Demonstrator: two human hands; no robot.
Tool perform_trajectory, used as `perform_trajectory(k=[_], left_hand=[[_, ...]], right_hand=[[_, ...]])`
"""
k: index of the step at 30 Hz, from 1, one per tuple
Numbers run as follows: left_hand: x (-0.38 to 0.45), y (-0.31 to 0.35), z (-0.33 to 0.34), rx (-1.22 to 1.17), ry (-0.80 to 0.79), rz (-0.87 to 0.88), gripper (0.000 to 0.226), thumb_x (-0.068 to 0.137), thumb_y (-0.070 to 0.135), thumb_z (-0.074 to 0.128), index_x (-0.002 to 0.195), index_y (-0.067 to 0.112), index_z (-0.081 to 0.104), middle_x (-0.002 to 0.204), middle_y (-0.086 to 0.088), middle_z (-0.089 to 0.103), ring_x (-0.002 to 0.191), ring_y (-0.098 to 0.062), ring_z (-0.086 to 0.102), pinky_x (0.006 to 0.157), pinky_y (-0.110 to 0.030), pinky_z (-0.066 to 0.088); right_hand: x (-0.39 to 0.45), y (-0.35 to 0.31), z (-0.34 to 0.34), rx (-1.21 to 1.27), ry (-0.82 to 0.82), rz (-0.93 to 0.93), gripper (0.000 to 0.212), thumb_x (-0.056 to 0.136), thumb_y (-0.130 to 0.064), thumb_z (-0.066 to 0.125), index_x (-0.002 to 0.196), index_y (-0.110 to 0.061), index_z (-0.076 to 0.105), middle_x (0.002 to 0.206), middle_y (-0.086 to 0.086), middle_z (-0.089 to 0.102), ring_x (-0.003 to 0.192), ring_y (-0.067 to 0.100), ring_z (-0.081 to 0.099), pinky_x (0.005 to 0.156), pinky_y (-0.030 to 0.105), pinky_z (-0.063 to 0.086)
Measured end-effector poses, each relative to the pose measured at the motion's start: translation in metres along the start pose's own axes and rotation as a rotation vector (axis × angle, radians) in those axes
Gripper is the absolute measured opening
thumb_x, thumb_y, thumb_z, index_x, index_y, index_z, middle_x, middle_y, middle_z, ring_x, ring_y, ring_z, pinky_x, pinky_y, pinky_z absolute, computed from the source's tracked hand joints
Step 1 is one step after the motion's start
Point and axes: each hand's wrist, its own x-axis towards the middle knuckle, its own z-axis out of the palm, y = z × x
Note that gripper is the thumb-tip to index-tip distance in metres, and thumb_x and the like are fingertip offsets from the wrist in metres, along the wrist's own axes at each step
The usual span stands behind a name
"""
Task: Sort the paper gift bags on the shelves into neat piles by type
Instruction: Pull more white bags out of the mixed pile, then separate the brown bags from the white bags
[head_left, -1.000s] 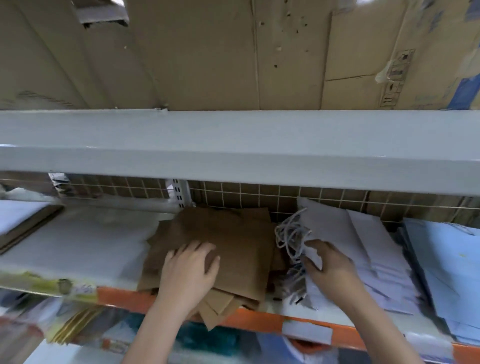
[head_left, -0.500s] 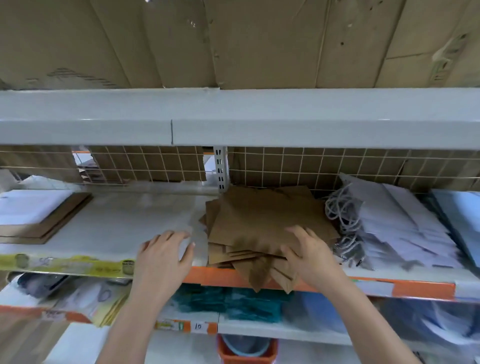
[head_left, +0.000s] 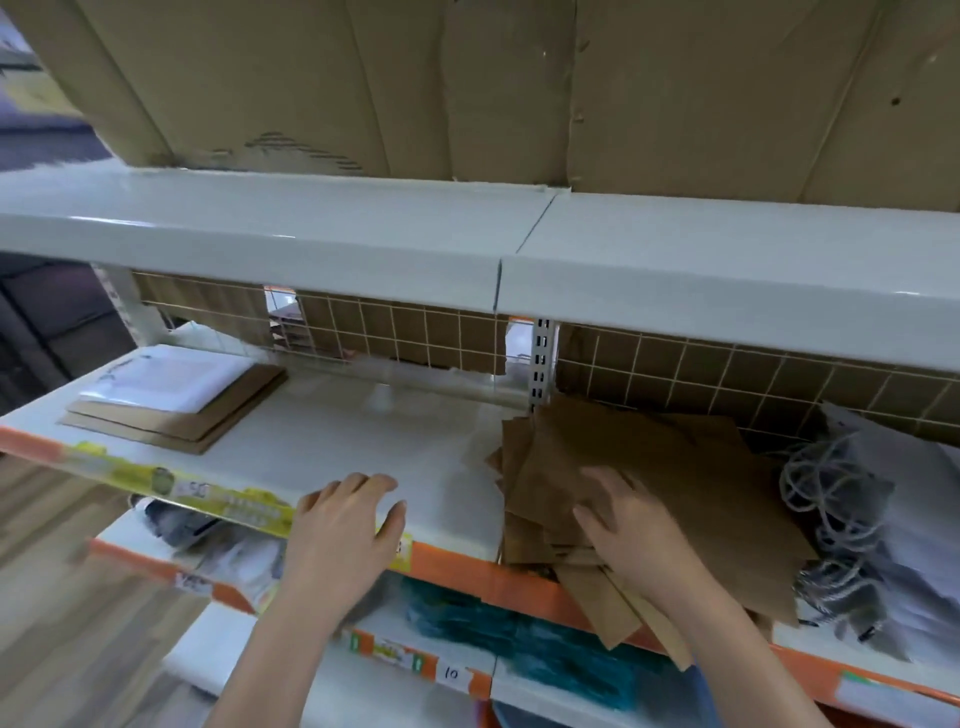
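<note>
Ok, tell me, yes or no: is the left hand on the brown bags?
No, the left hand rests on bare white shelf, apart from the brown bags.
</note>
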Motion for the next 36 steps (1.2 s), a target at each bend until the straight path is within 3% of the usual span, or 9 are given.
perform_trajectory(k=[4, 11, 17, 26, 36], left_hand=[[0.009, -0.021, -0.007, 0.008, 0.028, -0.079, 0.029, 0.075, 0.032, 0.057, 0.093, 0.016, 0.073, 0.086, -0.003, 0.072, 0.077, -0.031, 0.068, 0.072, -0.042, 0.052], [0.024, -0.075, -0.012, -0.005, 0.025, -0.165, 0.022, 0.087, 0.031, 0.064, 0.106, 0.021, 0.07, 0.102, 0.001, 0.071, 0.095, -0.028, 0.065, 0.084, -0.042, 0.045], [0.035, -0.142, -0.021, -0.032, -0.021, -0.13, 0.027, 0.09, 0.034, 0.06, 0.114, 0.024, 0.066, 0.11, 0.006, 0.068, 0.105, -0.024, 0.061, 0.091, -0.039, 0.039], [0.055, -0.264, -0.053, -0.013, -0.027, -0.029, 0.028, 0.09, 0.037, 0.058, 0.115, 0.026, 0.065, 0.108, 0.004, 0.068, 0.105, -0.023, 0.061, 0.089, -0.036, 0.039], [0.081, -0.348, -0.05, -0.035, -0.072, -0.011, 0.03, 0.093, 0.041, 0.051, 0.119, 0.031, 0.061, 0.116, 0.01, 0.064, 0.112, -0.018, 0.056, 0.092, -0.035, 0.037]], right_hand=[[0.021, -0.021, 0.013, -0.026, -0.038, -0.083, 0.047, 0.096, -0.042, 0.047, 0.14, -0.035, 0.036, 0.145, -0.004, 0.039, 0.128, 0.018, 0.045, 0.105, 0.041, 0.041], [0.044, -0.068, 0.039, -0.026, -0.073, -0.173, 0.042, 0.095, -0.036, 0.049, 0.137, -0.036, 0.041, 0.141, -0.003, 0.042, 0.122, 0.019, 0.049, 0.099, 0.034, 0.043], [0.054, -0.129, 0.083, -0.045, -0.045, -0.141, 0.048, 0.095, -0.036, 0.049, 0.141, -0.03, 0.037, 0.142, -0.001, 0.041, 0.126, 0.022, 0.045, 0.1, 0.034, 0.04], [0.051, -0.248, 0.159, -0.191, -0.005, -0.154, 0.047, 0.096, -0.038, 0.044, 0.142, -0.029, 0.035, 0.145, -0.006, 0.039, 0.13, 0.019, 0.039, 0.104, 0.034, 0.032], [0.069, -0.308, 0.201, -0.299, -0.021, -0.147, 0.048, 0.096, -0.037, 0.043, 0.143, -0.029, 0.034, 0.145, -0.006, 0.039, 0.13, 0.018, 0.039, 0.106, 0.033, 0.028]])
